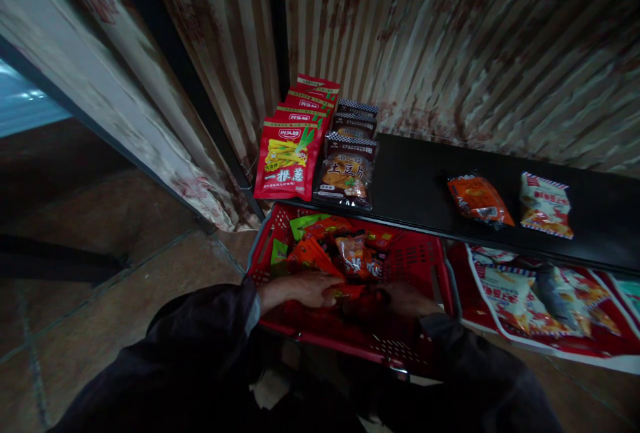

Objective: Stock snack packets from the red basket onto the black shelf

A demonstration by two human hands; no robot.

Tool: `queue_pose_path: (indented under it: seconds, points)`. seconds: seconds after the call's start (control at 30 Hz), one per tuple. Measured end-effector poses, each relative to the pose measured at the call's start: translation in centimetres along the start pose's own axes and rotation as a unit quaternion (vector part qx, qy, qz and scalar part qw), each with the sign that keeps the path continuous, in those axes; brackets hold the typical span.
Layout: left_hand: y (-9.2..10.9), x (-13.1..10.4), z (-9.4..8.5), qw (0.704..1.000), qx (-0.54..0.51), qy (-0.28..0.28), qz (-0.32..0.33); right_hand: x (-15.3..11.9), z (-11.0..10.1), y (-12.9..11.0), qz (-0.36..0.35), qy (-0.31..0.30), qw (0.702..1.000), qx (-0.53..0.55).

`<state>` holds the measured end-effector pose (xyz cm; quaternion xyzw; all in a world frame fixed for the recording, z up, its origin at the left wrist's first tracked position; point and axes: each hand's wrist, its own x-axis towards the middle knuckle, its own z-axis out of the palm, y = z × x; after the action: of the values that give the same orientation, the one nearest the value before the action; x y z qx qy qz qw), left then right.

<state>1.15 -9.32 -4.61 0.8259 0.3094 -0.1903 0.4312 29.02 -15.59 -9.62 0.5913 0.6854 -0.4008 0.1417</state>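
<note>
A red packet (350, 291) was seen within the red basket (413, 258), lying between the left hand (310, 288) and the right hand (403, 299), its long axis apparently crosswise. The left fingers were placed against its near end; contact on the right was obscured by shadow. Whether either grip was clamped could not be told. The black shelf (415, 173) was positioned beyond.

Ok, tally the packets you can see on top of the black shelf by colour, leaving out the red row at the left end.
Brown packets: 3, one behind another
Orange packet: 1
Mostly white packet: 1
Total: 5 visible
</note>
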Motion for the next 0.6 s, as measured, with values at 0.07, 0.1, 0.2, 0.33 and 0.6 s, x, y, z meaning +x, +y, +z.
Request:
queue_pose_path:
  seconds: [0.07,0.1,0.2,0.33,0.6]
  points:
    - [-0.7,0.4,-1.0,0.998,-0.005,0.046,-0.040,0.4,-0.6,0.3,0.023,0.029,0.999,-0.019]
    - [-1.2,0.6,-1.4,0.995,-0.004,0.075,-0.070,0.5,-0.9,0.5,0.038,0.046,0.998,-0.030]
    - [-3.0,1.8,-2.3,0.979,0.002,0.138,-0.150,0.6,-2.2,1.0,0.070,0.085,0.993,-0.053]
    - [-5.2,3.2,-1.9,0.961,0.000,0.184,-0.206,0.4,-3.5,0.9,0.095,0.152,0.984,0.019]
    - [-7.0,4.0,-1.5,0.959,0.001,0.177,-0.219,0.1,-4.3,2.0,0.116,0.306,0.922,0.208]
